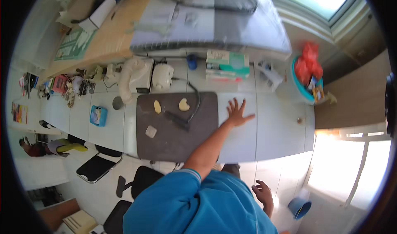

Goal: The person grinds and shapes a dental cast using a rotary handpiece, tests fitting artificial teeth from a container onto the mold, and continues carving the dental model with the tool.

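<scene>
My left hand [236,114] is spread flat on the white table, just right of a dark grey mat [165,149], holding nothing. My right hand [263,191] hangs low beside my body, beyond the table's front edge, its fingers loosely bent and seemingly empty. On the mat lie two cream-coloured curved pieces, one on the left [157,106] and one nearer the middle [184,105]. A small whitish square block [151,131] lies below them. A black handheld tool [177,120] rests there too, with a black cord [197,99] curving to a white box-shaped device [162,76].
Behind the mat stand a white hose [127,79] and green-white boxes [227,63]. A blue container [98,116] and a grey cup [118,103] are to the left. A teal bin [295,83] with red bags stands far right. Black chairs [99,168] and a blue bucket [299,208] stand below.
</scene>
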{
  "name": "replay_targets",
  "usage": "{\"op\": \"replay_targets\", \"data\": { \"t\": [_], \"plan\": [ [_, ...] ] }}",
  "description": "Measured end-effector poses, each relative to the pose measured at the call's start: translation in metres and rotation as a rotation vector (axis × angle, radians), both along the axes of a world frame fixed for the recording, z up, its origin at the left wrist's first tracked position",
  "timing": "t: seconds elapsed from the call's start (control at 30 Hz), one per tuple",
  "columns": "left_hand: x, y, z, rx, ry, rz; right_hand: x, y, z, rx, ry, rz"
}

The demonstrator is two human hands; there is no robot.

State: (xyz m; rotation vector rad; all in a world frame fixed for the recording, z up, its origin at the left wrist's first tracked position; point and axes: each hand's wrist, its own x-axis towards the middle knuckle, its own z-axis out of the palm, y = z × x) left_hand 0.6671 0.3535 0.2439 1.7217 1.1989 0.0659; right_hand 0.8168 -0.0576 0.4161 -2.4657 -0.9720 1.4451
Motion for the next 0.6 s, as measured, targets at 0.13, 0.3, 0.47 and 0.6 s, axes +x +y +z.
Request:
{"op": "replay_targets", "data": {
  "t": [0.13, 0.3, 0.47, 0.6],
  "plan": [
    [-0.102, -0.024, 0.01, -0.099, -0.581, 0.251, -0.089, -0.08, -0.058, -0.103, 0.128, -0.18],
    [-0.213, -0.093, 0.053, -0.36, -0.673, 0.05, -0.169, -0.095, -0.099, -0.115, 0.068, -0.239],
    [-0.284, -0.173, 0.053, -0.557, -0.335, -0.262, -0.213, -0.109, -0.129, 0.035, 0.151, -0.234],
    [-0.317, -0.211, 0.011, -0.387, 0.118, -0.574, -0.238, -0.118, -0.155, 0.056, 0.262, -0.092]
  ]
}}
